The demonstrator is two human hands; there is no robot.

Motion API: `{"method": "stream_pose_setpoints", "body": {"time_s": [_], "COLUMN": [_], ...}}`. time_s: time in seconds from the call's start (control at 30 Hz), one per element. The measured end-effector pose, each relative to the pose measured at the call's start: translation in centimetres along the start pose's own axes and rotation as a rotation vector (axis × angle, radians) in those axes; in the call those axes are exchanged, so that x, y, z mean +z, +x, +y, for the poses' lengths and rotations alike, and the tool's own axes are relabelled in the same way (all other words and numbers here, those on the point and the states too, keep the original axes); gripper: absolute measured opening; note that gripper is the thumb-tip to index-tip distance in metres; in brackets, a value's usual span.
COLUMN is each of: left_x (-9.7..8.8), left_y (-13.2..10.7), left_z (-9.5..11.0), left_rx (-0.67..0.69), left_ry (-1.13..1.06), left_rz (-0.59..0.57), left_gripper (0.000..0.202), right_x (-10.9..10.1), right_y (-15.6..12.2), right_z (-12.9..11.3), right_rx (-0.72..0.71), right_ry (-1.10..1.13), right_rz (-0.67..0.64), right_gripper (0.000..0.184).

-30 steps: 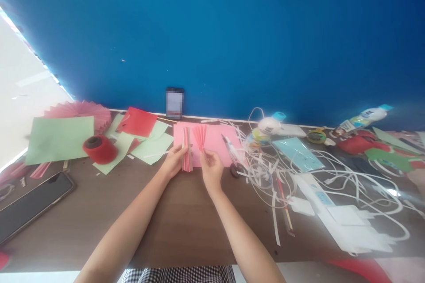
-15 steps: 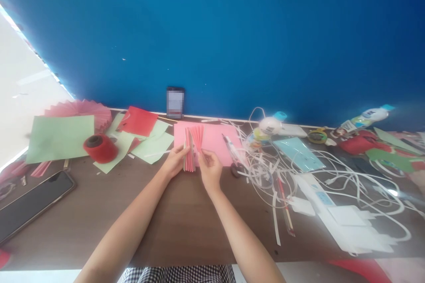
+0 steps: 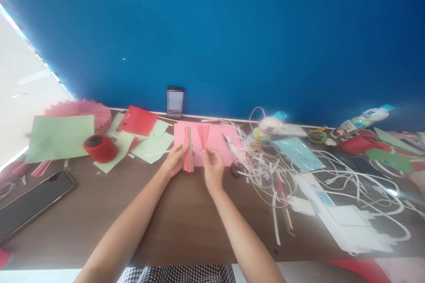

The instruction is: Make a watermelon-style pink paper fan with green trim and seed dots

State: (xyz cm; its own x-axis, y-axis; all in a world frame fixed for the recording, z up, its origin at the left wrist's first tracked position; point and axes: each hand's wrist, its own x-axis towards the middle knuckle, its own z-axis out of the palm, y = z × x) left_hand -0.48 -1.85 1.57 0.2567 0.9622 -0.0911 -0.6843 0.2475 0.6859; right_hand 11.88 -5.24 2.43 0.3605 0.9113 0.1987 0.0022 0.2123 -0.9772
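Observation:
My left hand (image 3: pixel 174 162) is closed on an upright, accordion-folded bundle of pink paper (image 3: pixel 188 154). Just to its right, my right hand (image 3: pixel 213 169) pinches a second pleated pink piece (image 3: pixel 203 134) that fans out at the top. The two pieces stand a small gap apart. Both are held over a flat pink sheet (image 3: pixel 217 141) lying on the brown table (image 3: pixel 179 216).
Left of my hands lie green sheets (image 3: pixel 59 137), a red sheet (image 3: pixel 138 121), a red tape roll (image 3: pixel 99 147), a pink paper fan (image 3: pixel 83 109) and a phone (image 3: pixel 31 205). Another phone (image 3: pixel 175 102) leans on the blue wall. White paper strips and cables (image 3: pixel 292 181), glue bottles (image 3: pixel 270 126) lie right.
Half a second ago the two pleated pieces were pressed together; now my right hand has drawn its piece back to the right, apart from the bundle.

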Motion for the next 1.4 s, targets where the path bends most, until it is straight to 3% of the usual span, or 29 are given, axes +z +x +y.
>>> {"method": "stream_pose_setpoints", "body": {"time_s": [0.27, 0.47, 0.7, 0.87, 1.13, 1.4], "left_x": [-0.6, -0.4, -0.3, -0.3, -0.2, 0.0], "left_y": [0.4, 0.2, 0.1, 0.1, 0.0, -0.1], "left_z": [-0.2, -0.2, -0.1, -0.1, -0.1, -0.1], "left_rx": [-0.003, -0.015, 0.003, 0.013, 0.026, -0.002], "left_ry": [-0.031, -0.039, -0.032, -0.018, -0.004, 0.013], "left_rz": [0.014, -0.052, -0.091, -0.050, 0.009, 0.006], "left_gripper": [0.022, 0.023, 0.023, 0.018, 0.021, 0.022], "right_x": [-0.5, -0.3, -0.4, -0.9, -0.6, -0.4], "right_y": [0.4, 0.5, 1.1, 1.5, 1.2, 0.9], "right_z": [0.4, 1.1, 1.0, 1.2, 1.4, 0.9], "right_rx": [0.066, 0.199, 0.272, 0.282, 0.231, 0.142], "right_ry": [0.088, 0.242, 0.207, 0.166, 0.245, 0.203], "right_rz": [-0.106, -0.133, -0.162, -0.139, 0.014, -0.005], "right_gripper": [0.021, 0.022, 0.029, 0.028, 0.031, 0.028]}}
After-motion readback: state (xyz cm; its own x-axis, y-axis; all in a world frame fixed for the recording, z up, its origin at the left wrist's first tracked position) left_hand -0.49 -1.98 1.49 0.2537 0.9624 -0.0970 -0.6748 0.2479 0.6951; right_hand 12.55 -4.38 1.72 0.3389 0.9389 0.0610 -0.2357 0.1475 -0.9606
